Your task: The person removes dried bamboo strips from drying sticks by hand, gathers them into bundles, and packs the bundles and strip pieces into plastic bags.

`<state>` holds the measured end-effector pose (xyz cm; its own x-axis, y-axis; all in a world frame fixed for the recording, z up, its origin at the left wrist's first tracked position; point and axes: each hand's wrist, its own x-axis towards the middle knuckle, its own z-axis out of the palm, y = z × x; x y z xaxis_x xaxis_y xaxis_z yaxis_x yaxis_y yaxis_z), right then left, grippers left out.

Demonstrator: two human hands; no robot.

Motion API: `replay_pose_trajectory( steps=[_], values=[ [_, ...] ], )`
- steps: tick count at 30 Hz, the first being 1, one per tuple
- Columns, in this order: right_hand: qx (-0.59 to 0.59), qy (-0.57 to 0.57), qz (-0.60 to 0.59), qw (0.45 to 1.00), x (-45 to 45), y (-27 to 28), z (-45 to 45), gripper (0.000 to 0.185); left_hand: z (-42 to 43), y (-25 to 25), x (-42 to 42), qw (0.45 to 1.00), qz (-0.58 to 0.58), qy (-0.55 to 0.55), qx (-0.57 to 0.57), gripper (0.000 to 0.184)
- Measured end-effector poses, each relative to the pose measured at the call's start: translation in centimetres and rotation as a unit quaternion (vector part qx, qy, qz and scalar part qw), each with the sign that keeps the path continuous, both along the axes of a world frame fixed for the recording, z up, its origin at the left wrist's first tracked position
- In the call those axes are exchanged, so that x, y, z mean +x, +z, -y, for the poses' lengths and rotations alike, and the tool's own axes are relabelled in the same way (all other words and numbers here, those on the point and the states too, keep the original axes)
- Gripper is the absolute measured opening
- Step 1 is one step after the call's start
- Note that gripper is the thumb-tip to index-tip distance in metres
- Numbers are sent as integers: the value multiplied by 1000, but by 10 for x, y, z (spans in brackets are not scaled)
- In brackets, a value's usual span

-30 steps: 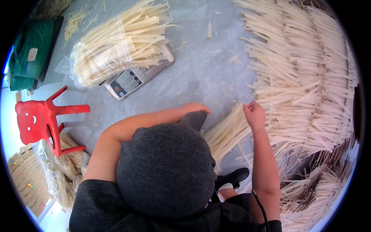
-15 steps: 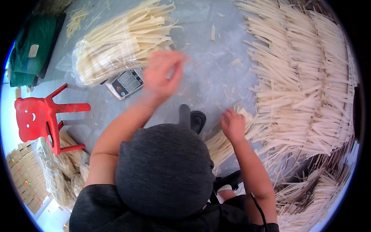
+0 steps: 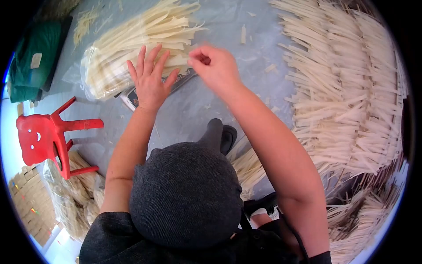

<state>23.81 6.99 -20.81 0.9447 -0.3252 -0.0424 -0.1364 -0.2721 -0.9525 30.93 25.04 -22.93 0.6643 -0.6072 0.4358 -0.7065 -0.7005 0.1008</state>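
A clear plastic bag (image 3: pixel 94 75) holds a bundle of pale, flat dried strips (image 3: pixel 154 28), whose loose ends fan out at the right. My left hand (image 3: pixel 151 81) is over the bundle's near side with fingers spread; whether it touches is unclear. Beneath it, a digital scale (image 3: pixel 131 99) is partly hidden by the hand and the bundle. By the strips' loose ends, my right hand (image 3: pixel 217 66) has its fingers curled into a pinch. What they hold, if anything, cannot be made out.
Rows of pale strips (image 3: pixel 338 92) cover the right side. A red stool (image 3: pixel 39 136) lies tipped at the left, near bagged strips (image 3: pixel 66 198). Green sacking (image 3: pixel 37 61) is at upper left. Scraps dot the grey floor (image 3: pixel 250 57). A dark cap (image 3: pixel 184 193) fills the lower middle.
My right hand has swung from the loose strips at lower right up to the bundle's loose ends. My left hand has moved left onto the bundle's near side, its fingers now spread.
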Motion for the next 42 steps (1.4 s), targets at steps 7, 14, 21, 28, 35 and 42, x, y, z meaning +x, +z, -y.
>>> replay_pose_trajectory(
  steps=[7,14,21,28,35,42],
  values=[
    [261,-62,-52,962,-47,38,34,19,-12,-12,14,1000,17,7,26,55],
    [280,-115,-35,952,-109,50,81,16,-13,-16,18,998,58,13,11,49],
    [307,-195,-22,931,-175,45,113,15,-14,-16,20,999,45,10,4,55],
    [349,-302,86,883,-254,54,155,17,-14,-16,21,999,43,11,17,54],
    [310,-262,-121,906,-325,40,137,13,-1,3,5,998,36,-15,-51,49],
    [149,-154,-385,898,-365,-32,113,14,73,-12,-87,855,-266,-390,-214,23]
  ],
)
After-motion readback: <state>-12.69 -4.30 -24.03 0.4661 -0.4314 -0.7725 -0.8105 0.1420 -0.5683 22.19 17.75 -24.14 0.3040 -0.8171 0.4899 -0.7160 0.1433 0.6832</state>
